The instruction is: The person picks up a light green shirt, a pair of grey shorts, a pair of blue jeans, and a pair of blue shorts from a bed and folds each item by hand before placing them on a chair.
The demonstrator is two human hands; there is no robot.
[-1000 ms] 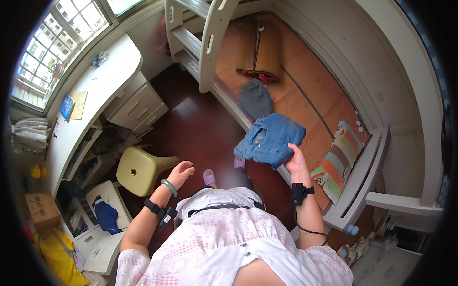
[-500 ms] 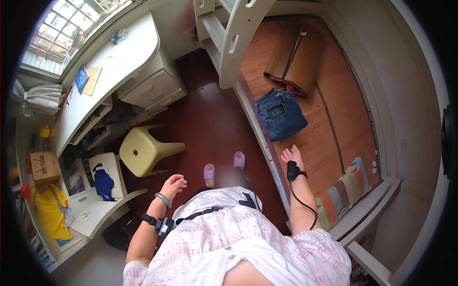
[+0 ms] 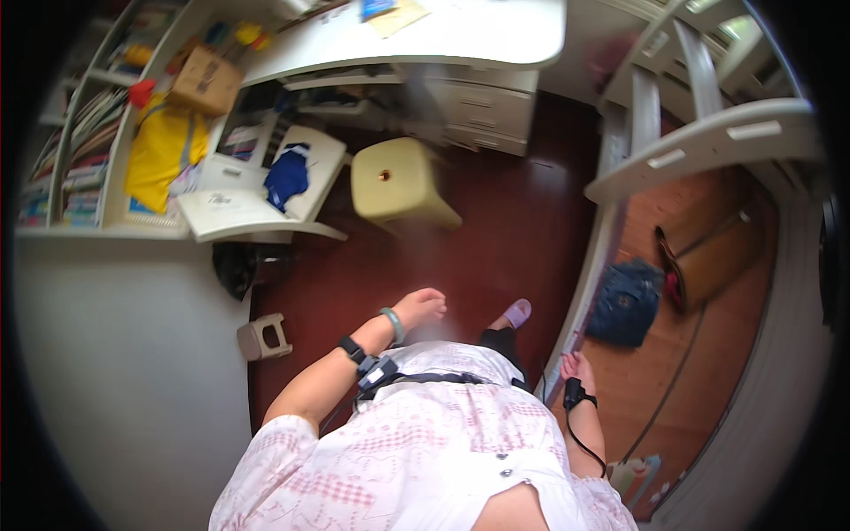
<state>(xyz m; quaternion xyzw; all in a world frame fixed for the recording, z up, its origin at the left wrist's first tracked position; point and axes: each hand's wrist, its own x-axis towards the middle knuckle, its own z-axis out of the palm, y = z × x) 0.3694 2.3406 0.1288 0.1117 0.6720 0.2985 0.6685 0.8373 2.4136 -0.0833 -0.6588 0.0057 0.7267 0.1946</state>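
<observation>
The left hand hangs near the middle of the frame, fingers loosely curled and holding nothing, above the dark red floor. Its forearm slants up from the lower left, with a green band and a black strap at the wrist. The right hand, at the lower right, is open with fingers relaxed and empty; it sits just beside the pale edge of the bed frame, though I cannot tell if it touches. That arm hangs straight down, a black strap on the wrist. The folded blue jeans lie on the wooden bed platform, right of centre, up the frame from the right hand and apart from it. A yellow-green stool stands at upper centre.
</observation>
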